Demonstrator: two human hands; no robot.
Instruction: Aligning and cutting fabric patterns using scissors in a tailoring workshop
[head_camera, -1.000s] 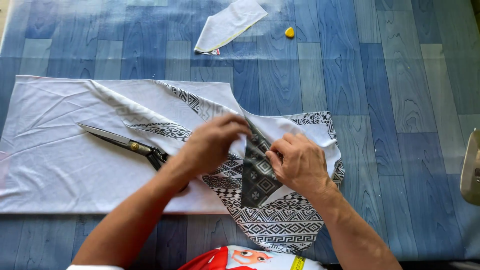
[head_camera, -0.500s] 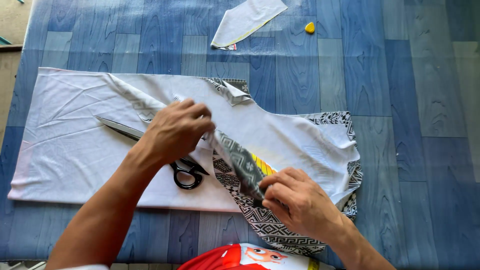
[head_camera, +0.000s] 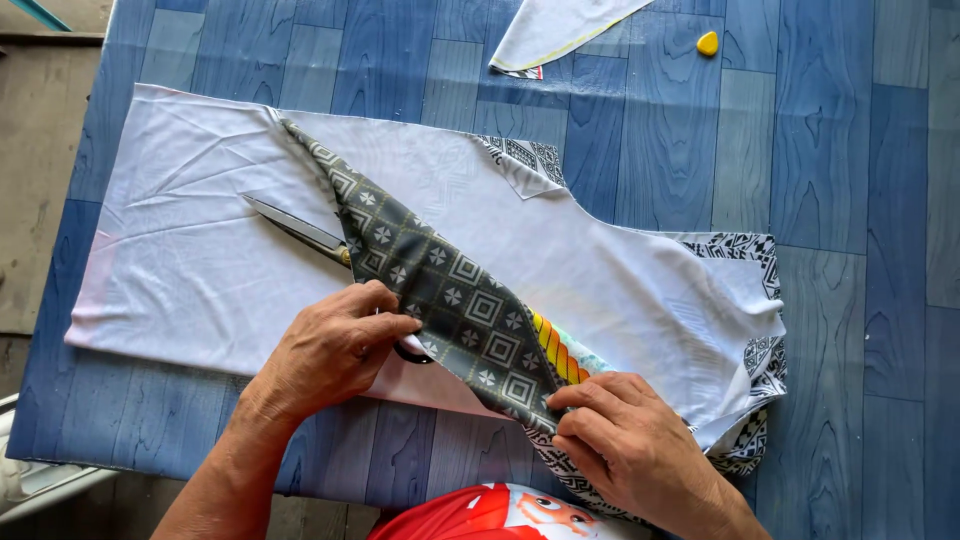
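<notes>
A large white fabric piece (head_camera: 190, 250) lies spread on a blue wood-pattern table (head_camera: 830, 150). A long flap of it is folded over, showing a dark grey geometric print (head_camera: 440, 290) with a strip of bright colours near its lower end. My left hand (head_camera: 335, 350) pinches the flap's edge at mid-length, over the black handles of metal scissors (head_camera: 295, 230) that lie on the white fabric. My right hand (head_camera: 630, 450) presses and grips the flap's lower end near the table's front edge.
A smaller white fabric scrap (head_camera: 560, 30) lies at the table's far edge, with a yellow piece of chalk (head_camera: 707, 43) to its right. A red printed garment (head_camera: 480, 515) shows at the bottom. Bare floor is at the left beyond the table's edge.
The patterned flap has been pulled open further along a diagonal. My left hand moved down to the flap's edge, and my right hand slid toward the lower right.
</notes>
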